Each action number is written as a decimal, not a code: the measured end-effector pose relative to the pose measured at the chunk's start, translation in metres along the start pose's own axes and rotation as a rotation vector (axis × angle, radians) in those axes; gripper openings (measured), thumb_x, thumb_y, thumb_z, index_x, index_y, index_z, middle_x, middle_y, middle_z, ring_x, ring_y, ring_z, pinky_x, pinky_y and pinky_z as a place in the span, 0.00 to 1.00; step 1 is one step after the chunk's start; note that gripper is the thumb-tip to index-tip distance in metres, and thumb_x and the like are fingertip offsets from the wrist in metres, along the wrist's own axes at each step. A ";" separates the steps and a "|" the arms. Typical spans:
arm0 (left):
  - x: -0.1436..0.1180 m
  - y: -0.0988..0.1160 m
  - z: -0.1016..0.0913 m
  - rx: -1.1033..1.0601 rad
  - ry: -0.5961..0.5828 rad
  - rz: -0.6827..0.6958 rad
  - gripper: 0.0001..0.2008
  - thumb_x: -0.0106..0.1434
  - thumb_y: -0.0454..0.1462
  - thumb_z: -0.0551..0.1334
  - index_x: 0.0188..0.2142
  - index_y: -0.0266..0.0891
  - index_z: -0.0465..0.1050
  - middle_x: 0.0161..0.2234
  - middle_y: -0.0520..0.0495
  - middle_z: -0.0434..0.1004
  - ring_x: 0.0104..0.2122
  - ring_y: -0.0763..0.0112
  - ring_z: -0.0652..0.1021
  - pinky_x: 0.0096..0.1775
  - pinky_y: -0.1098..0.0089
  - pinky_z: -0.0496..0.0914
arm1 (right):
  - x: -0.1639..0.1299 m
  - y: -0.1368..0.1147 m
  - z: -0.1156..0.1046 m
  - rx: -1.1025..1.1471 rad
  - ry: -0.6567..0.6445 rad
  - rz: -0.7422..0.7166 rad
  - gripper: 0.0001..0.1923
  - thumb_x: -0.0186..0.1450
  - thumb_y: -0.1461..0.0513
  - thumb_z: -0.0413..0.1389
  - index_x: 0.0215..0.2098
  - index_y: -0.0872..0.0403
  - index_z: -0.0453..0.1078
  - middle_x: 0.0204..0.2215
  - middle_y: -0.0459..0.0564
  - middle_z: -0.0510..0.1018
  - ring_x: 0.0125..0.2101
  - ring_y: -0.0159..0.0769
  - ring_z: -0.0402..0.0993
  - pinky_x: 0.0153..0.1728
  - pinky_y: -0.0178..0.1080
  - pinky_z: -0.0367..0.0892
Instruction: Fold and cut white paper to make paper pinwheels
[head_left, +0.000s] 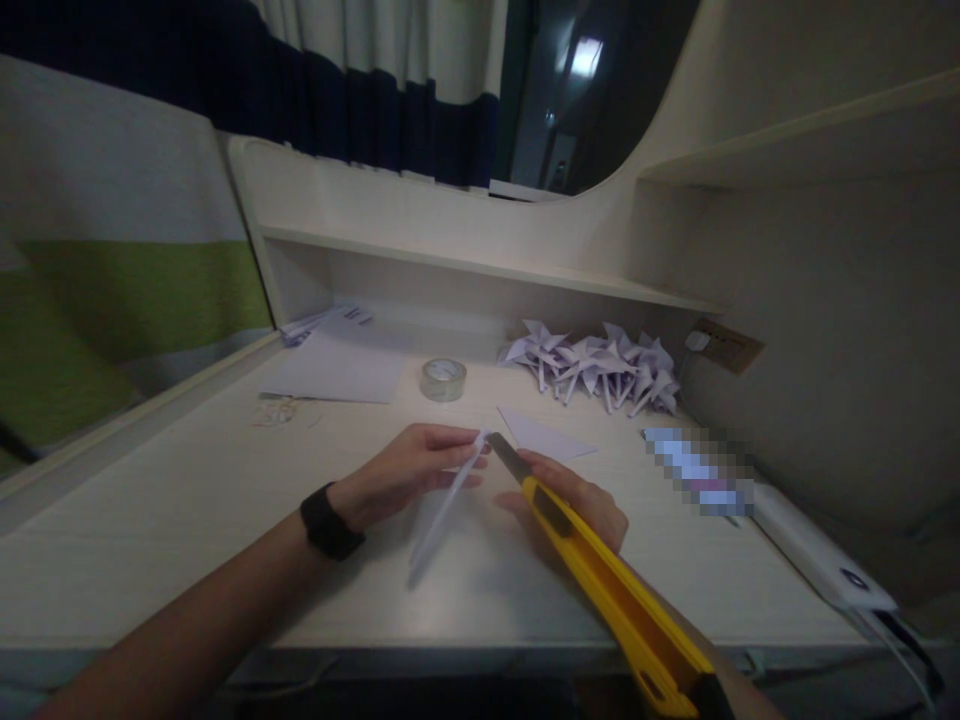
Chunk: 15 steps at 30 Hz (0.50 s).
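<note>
My left hand [409, 462], with a black watch [331, 522] on its wrist, pinches a folded sheet of white paper [444, 515] near its upper end. The paper is tilted and seen almost edge-on above the desk. In my right hand [589, 497] is a yellow utility knife [600, 580], its blade [508, 457] out. The blade tip meets or lies very near the paper's top end; contact cannot be made out. Part of my right hand is hidden behind the knife. A white paper triangle [541, 435] lies flat just beyond my hands.
Paper pinwheels [600, 362] are heaped at the back right. A roll of clear tape [443, 380] stands mid-desk, left of them. White sheets [341, 360] and rubber bands [283, 411] lie at the left. Along the right edge are a blurred-out phone-like item [697, 470] and a white power strip [817, 550].
</note>
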<state>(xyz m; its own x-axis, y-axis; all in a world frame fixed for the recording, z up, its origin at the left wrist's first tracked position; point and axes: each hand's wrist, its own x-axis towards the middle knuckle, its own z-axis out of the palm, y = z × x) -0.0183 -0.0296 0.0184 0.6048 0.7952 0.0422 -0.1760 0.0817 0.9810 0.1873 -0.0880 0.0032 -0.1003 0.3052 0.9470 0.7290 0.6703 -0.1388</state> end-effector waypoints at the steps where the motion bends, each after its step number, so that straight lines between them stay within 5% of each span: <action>1: 0.000 -0.001 0.000 -0.007 -0.007 0.004 0.15 0.61 0.41 0.66 0.46 0.37 0.76 0.47 0.39 0.76 0.46 0.63 0.75 0.50 0.58 0.68 | 0.000 0.000 0.000 -0.005 0.004 -0.005 0.22 0.58 0.53 0.64 0.49 0.48 0.68 0.38 0.48 0.83 0.34 0.42 0.82 0.33 0.38 0.79; 15: 0.000 -0.002 0.000 -0.040 -0.040 0.023 0.17 0.60 0.39 0.66 0.48 0.36 0.75 0.49 0.37 0.75 0.44 0.64 0.76 0.50 0.57 0.69 | 0.006 0.000 -0.003 0.037 -0.028 -0.007 0.22 0.59 0.54 0.63 0.50 0.48 0.71 0.37 0.48 0.83 0.33 0.42 0.82 0.32 0.37 0.79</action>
<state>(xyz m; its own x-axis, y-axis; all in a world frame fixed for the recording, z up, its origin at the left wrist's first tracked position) -0.0185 -0.0299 0.0168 0.6308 0.7725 0.0731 -0.2203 0.0879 0.9715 0.1888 -0.0882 0.0094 -0.1246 0.3191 0.9395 0.7029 0.6967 -0.1434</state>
